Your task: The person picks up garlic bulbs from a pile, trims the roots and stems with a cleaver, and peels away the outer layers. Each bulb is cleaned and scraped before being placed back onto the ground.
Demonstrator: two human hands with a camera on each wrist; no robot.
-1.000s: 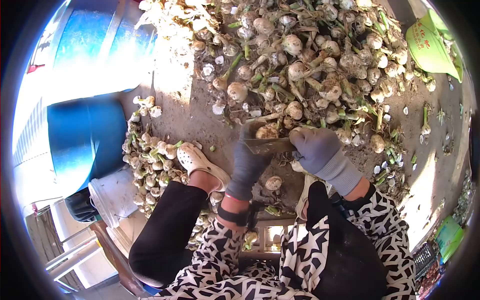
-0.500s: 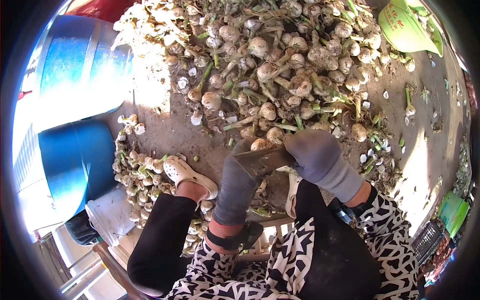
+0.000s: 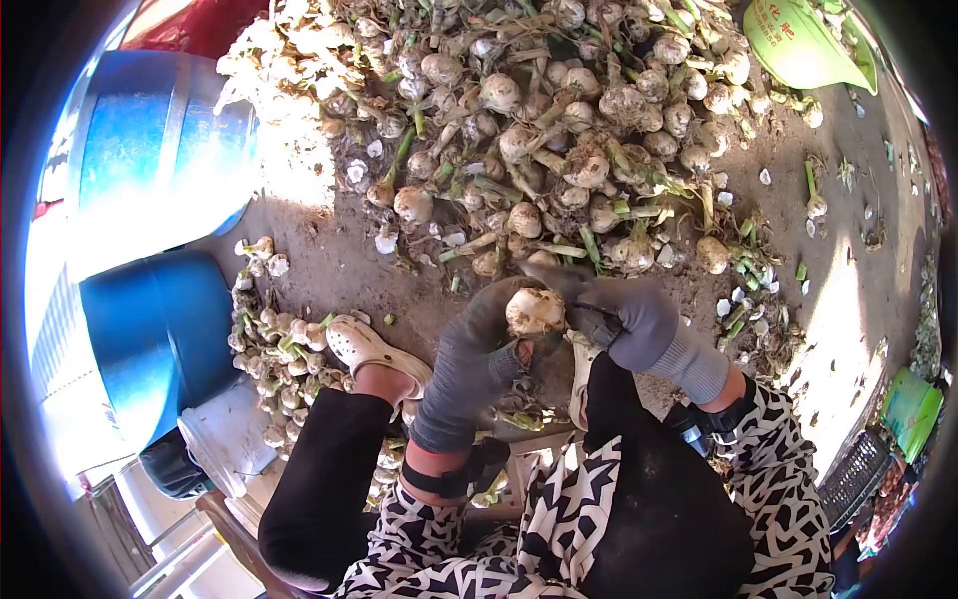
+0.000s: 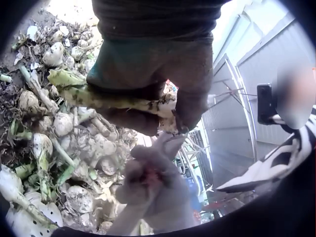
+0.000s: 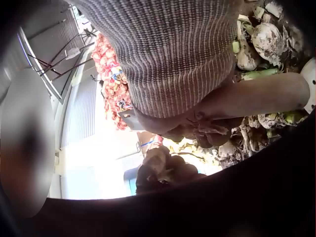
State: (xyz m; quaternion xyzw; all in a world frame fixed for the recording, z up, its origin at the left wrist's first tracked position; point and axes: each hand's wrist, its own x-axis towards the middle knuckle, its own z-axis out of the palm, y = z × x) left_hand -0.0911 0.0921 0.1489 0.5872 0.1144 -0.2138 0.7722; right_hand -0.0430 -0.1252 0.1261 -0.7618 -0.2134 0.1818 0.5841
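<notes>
Gripping a round, soil-smudged white garlic bulb (image 3: 536, 311), the grey-gloved left hand (image 3: 475, 347) probably steadies it; close beside, the grey-gloved right hand (image 3: 641, 321) holds a wooden-handled knife (image 5: 261, 94), seemingly for work near the bulb; beyond, heaped soil-streaked, green-stemmed garlic (image 3: 589, 110) lies, likely for easy reach.

A garlic bulb (image 3: 536, 311) sat in my left hand (image 3: 471, 349), just beside my right hand (image 3: 634, 319), which held a knife (image 5: 261, 94). Ahead of my grip spread a garlic heap (image 3: 559, 130), with a bag (image 3: 803, 48) beyond to the right. Leftward lay a clog (image 3: 367, 349), then smaller bulbs (image 3: 284, 349), then a barrel (image 3: 155, 339); a bucket (image 3: 228, 439) stood left, nearer me.
</notes>
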